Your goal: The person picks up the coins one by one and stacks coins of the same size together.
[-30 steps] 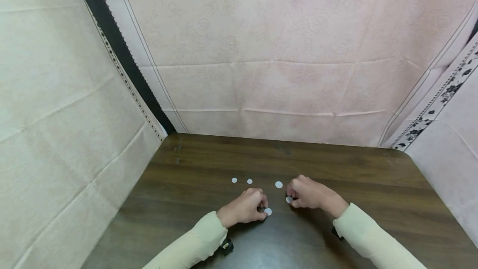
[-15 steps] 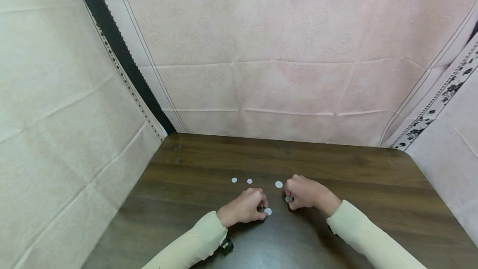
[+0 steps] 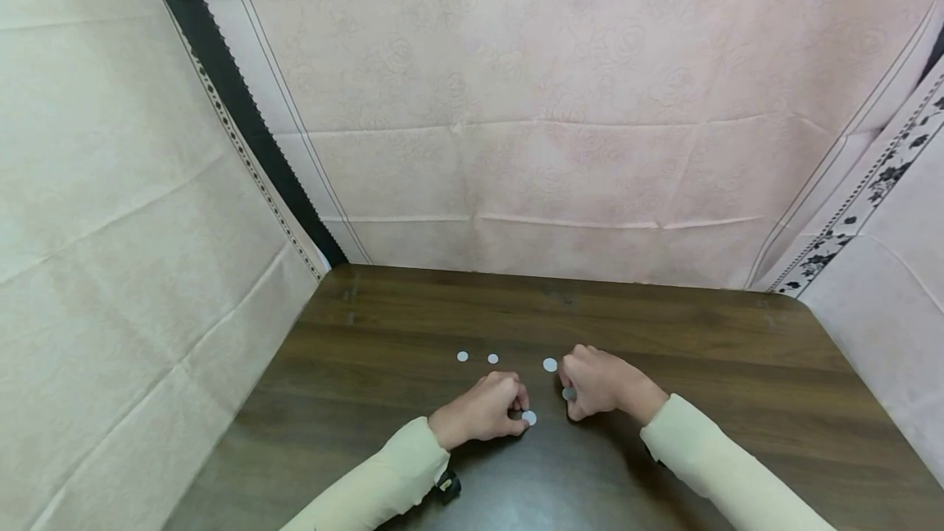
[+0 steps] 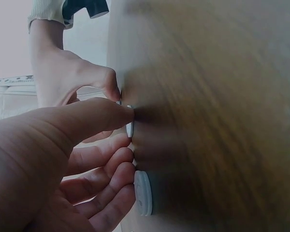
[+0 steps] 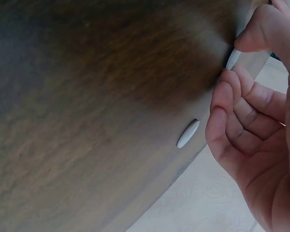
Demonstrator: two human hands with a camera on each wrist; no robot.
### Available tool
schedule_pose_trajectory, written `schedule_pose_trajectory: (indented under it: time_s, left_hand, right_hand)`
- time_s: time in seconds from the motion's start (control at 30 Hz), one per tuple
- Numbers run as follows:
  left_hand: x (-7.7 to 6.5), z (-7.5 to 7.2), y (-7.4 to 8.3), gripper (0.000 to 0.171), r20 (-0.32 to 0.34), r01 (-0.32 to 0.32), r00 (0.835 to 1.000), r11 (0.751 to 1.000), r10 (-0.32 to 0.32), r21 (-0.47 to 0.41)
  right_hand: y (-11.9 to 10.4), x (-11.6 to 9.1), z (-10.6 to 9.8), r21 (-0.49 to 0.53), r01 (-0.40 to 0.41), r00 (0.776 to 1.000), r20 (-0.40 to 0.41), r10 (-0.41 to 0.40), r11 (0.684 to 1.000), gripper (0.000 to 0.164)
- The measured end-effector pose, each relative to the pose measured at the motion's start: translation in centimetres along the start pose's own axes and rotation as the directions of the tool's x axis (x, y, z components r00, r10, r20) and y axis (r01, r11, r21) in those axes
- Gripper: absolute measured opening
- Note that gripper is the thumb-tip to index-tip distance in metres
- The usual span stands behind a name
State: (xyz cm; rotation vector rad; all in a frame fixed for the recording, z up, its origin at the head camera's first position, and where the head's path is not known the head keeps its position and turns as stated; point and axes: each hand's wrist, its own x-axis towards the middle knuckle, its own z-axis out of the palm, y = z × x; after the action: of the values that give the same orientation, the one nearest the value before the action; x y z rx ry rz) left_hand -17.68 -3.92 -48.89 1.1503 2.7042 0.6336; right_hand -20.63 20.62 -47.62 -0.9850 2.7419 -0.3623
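Note:
Several flat white round discs lie on the wooden tabletop. My left hand [image 3: 483, 410] pinches one white disc [image 3: 529, 418] by its edges; in the left wrist view this disc [image 4: 130, 122] shows between thumb and index fingertip, right at the wood. To its right and farther back, my right hand [image 3: 601, 382] pinches another white disc [image 3: 569, 393], which looks greyer than the rest. The right wrist view has this disc [image 5: 233, 59] between thumb and index finger, close to the tabletop. The other fingers of both hands are curled in.
A larger white disc [image 3: 550, 365] lies just left of my right hand's knuckles. Beyond my left hand are two smaller discs, a left one [image 3: 462, 356] and a right one [image 3: 493, 359]. Pale patterned cloth [image 3: 546, 187] hangs behind the brown table [image 3: 398, 301] and at both sides.
My right hand has shifted slightly left, closer to the larger disc, and the disc in its fingers has turned from bright white to grey. My left hand has stayed put.

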Motion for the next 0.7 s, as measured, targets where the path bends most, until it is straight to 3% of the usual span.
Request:
schedule_pose_trajectory:
  time_s: [0.27, 0.7]
  left_hand:
    - [-0.05, 0.13, -0.1, 0.012, -0.01, -0.018, 1.0, 1.0, 0.018, 0.003]
    - [-0.16, 0.08, -0.07, 0.012, -0.004, -0.007, 1.0, 1.0, 0.007, 0.003]
  right_hand:
    - [0.01, -0.09, -0.19, 0.031, 0.014, 1.0, -0.002, -0.014, 0.999, 0.029]
    - [-0.31, -0.04, -0.25, 0.058, 0.029, 0.999, 0.021, -0.03, 0.998, 0.023]
